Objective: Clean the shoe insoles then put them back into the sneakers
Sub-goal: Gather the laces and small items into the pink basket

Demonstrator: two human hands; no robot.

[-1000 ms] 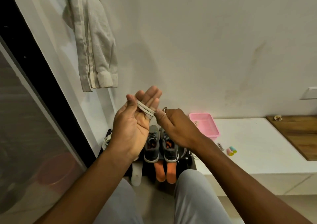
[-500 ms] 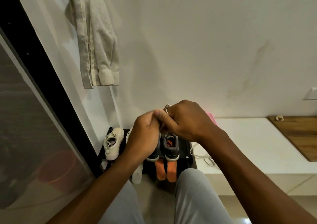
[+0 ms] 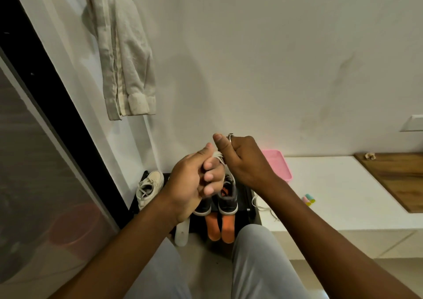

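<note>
My left hand (image 3: pixel 194 179) is curled with a white shoelace (image 3: pixel 218 156) wound round its fingers. My right hand (image 3: pixel 240 159) pinches the lace right beside it, and a loose length trails down toward the white ledge. Below my hands two grey sneakers (image 3: pixel 227 198) stand on a black shoe rack (image 3: pixel 250 203), the left one partly hidden by my left hand. Two orange insoles (image 3: pixel 220 227) lie in front of them. A white insole (image 3: pixel 182 232) lies left of the orange ones. A white sneaker (image 3: pixel 148 187) sits at the rack's left end.
A pink plastic tray (image 3: pixel 278 163) stands on the white ledge (image 3: pixel 332 188) behind my right hand. Small pastel items (image 3: pixel 309 199) lie on the ledge, and a wooden board (image 3: pixel 398 177) is at the right. A grey garment (image 3: pixel 121 53) hangs on the wall above. My knees are at the bottom.
A second ago my left hand was raised and spread with the lace looped over its fingers. It has since curled closed and dropped lower, with my right hand staying on the lace.
</note>
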